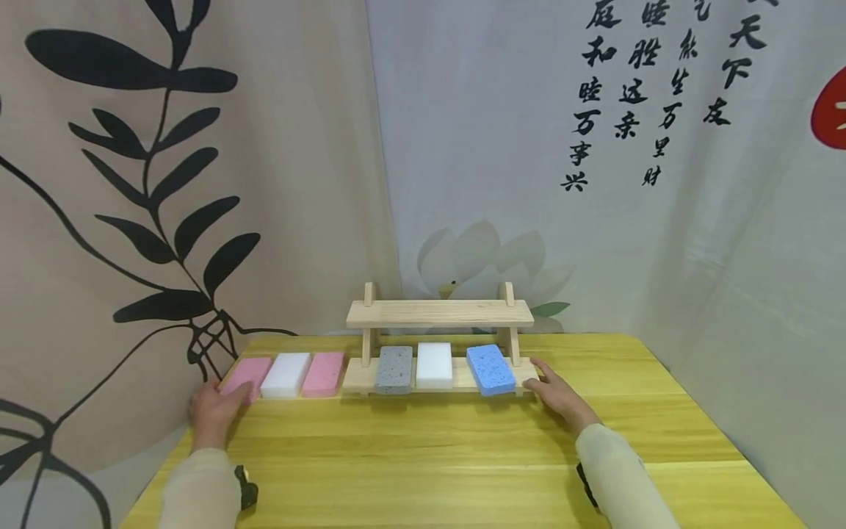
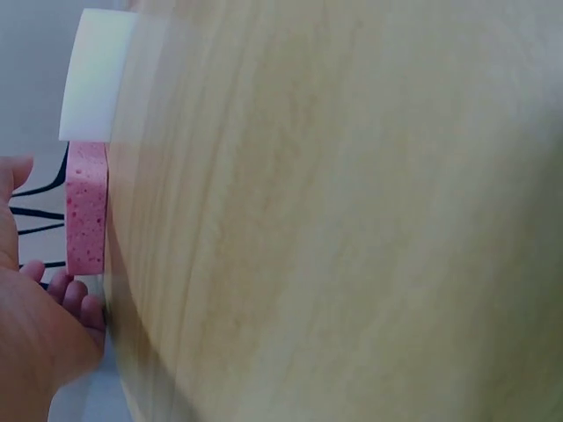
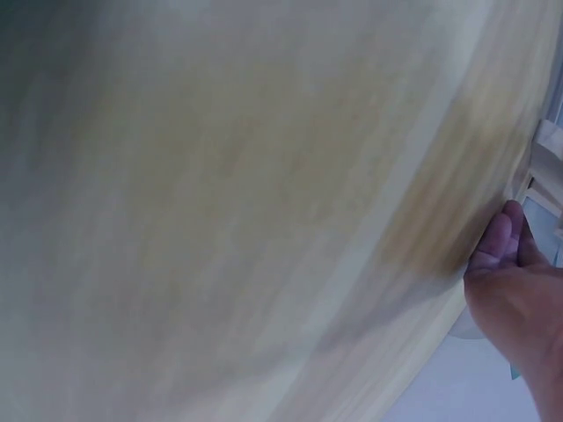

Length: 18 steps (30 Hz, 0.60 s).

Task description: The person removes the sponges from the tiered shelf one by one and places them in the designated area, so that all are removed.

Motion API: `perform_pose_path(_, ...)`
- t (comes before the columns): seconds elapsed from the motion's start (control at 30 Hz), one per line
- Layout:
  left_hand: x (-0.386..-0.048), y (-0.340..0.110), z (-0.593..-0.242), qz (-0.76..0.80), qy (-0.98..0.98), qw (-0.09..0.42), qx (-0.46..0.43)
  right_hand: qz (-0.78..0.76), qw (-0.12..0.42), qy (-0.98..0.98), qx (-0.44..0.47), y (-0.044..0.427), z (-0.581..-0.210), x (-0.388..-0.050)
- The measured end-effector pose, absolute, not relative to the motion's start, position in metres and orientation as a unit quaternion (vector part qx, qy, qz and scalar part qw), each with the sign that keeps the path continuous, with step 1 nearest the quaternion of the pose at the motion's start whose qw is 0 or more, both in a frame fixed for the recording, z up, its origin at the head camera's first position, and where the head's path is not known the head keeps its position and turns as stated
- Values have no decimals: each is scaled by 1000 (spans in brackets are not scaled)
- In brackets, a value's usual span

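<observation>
At the table's left, my left hand (image 1: 214, 413) touches the leftmost pink sponge (image 1: 244, 374), thumb spread from the fingers. In the left wrist view, the left hand's (image 2: 40, 325) fingertips meet one end of the pink sponge (image 2: 86, 211); its thumb stands apart. A two-tier wooden rack (image 1: 439, 314) stands at the back, its lower board carrying a grey sponge (image 1: 393, 369), a white block (image 1: 434, 366) and a tilted blue sponge (image 1: 491, 369). My right hand (image 1: 562, 399) holds that board's right end between thumb and fingers. The right wrist view shows the right hand (image 3: 515, 281) beside the rack (image 3: 547, 167).
Next to the leftmost sponge lie a white block (image 1: 286, 375) and a second pink sponge (image 1: 324, 375), left of the rack. A yellow wooden table (image 1: 410, 463) extends in front of them. Printed cloth (image 1: 297, 184) hangs behind, close to the table's back edge.
</observation>
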State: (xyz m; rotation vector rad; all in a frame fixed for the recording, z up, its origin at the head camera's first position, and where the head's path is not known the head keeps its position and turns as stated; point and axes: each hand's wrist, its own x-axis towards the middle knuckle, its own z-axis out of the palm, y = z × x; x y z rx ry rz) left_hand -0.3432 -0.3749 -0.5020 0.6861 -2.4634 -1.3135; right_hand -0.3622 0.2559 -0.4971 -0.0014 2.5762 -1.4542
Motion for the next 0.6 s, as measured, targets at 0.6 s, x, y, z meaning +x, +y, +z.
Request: perform_pose_path(0.6, -358, -352, -465, -492, -833, 158, 197, -488, 88, 868, -8, 258, -499, -366)
